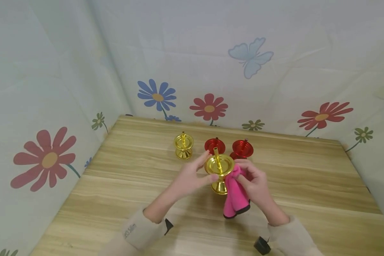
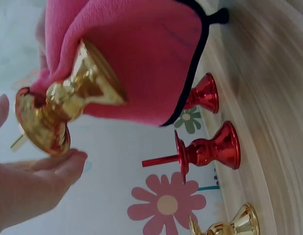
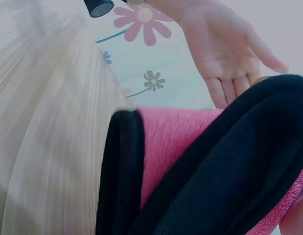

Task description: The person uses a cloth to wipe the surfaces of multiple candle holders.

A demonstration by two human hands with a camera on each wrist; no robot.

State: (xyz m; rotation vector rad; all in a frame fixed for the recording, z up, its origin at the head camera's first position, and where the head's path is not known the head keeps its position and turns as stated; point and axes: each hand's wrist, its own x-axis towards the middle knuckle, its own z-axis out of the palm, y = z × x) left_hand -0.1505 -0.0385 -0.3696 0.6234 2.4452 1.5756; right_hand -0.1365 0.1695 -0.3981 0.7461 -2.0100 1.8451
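Observation:
A shiny gold candle holder [image 1: 220, 186] with a dish and a thin upright tube is held up off the table, tilted. My right hand [image 1: 255, 180] pinches a pink cloth [image 1: 236, 195] with dark edging against the holder's right side, and the cloth hangs down below. On the other side my left hand [image 1: 188, 179] has its thumb and fingers spread around the dish. In the left wrist view its straight fingers [image 2: 68, 166] lie right at the dish's rim. Most of the right hand is hidden behind the cloth [image 3: 176, 142] in the right wrist view.
Behind the hands, another gold candle holder [image 1: 184, 153] stands on the wooden table [image 1: 140, 163]. Two red candle holders, a middle one [image 2: 205, 151] and a right one [image 1: 243, 149], stand beside it. A flower-printed curtain [image 1: 179, 53] hangs behind the table.

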